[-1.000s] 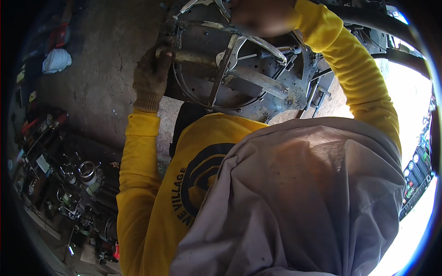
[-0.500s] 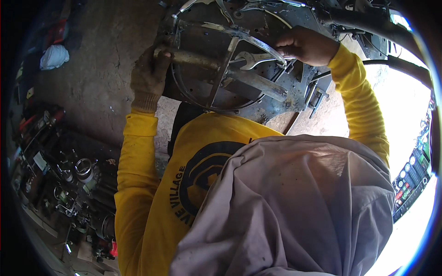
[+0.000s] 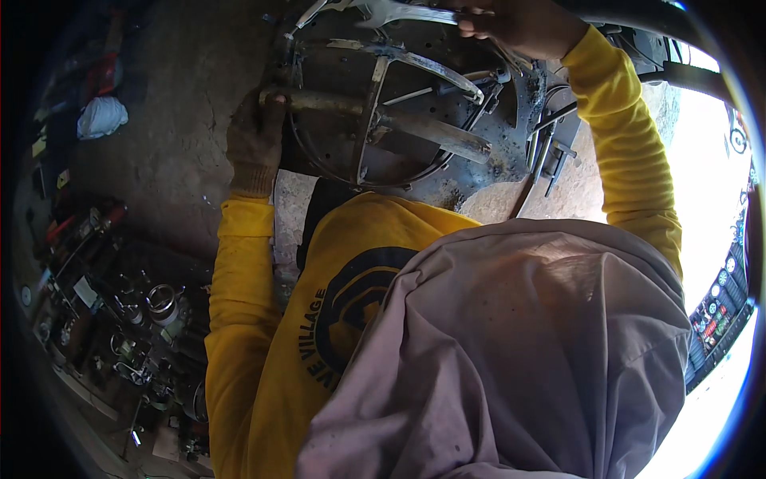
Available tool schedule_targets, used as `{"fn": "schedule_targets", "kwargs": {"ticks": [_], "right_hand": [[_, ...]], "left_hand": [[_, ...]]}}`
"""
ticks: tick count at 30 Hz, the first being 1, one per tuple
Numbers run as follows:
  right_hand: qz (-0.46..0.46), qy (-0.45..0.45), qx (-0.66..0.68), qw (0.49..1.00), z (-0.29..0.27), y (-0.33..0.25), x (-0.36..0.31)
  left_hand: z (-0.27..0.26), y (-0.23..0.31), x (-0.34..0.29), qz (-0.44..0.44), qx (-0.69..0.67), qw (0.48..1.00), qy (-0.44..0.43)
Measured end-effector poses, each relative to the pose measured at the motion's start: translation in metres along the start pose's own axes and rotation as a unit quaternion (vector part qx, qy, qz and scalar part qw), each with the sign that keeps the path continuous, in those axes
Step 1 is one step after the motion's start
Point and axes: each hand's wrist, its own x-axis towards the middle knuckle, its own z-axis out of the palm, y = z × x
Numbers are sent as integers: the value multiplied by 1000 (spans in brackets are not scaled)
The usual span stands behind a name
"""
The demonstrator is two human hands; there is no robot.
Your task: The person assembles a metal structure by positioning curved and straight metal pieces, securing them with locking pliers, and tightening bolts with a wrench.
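Note:
My left hand (image 3: 255, 144), in a dark knit-cuffed glove, is closed on the left end of a worn metal pipe (image 3: 319, 101). Its thumb shows at the pipe's end; the other fingers are mostly lost in shadow. The pipe passes across a round metal frame (image 3: 369, 120) with a crossbar and a curved top strip, lying over a dark steel plate (image 3: 511, 152). Near the plate's far side, my bare right hand (image 3: 531, 28) grips the handle of an open-end wrench (image 3: 399, 12). The wrench's jaw points left, above the frame; whether it touches anything I cannot tell.
Locking pliers or similar shiny tools (image 3: 319, 9) lie at the plate's far edge. A clamp-like bar (image 3: 558, 168) stands by the right edge, near a thick black hose (image 3: 694, 78). Dark machine parts (image 3: 159, 303) crowd the lower left; a white bundle (image 3: 102, 118) lies farther up.
My right hand has carried the wrench away from the frame's right side, up to the far edge. My left hand stays on the pipe.

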Motion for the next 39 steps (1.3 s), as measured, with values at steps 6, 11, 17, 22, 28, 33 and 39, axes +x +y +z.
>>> {"fn": "schedule_targets", "kwargs": {"ticks": [6,11,17,22,28,33,39], "right_hand": [[33,-37,-81,995,6,21,-8],[-31,51,-108,992,-2,14,2],[-26,23,-310,950,-3,30,-7],[-186,-17,-240,953,8,7,45],[-280,7,-165,946,23,0,85],[-322,-48,-297,898,32,-23,126],[-289,-100,-254,917,42,-18,137]], "left_hand": [[-1,6,-2,-25,16,999,-15],[0,-2,-2,8,19,1000,3],[2,-4,2,11,52,999,1],[7,-13,-2,21,67,997,28],[7,-7,0,31,33,999,22],[4,-7,-2,6,16,1000,13],[7,-6,1,15,47,999,18]]}}
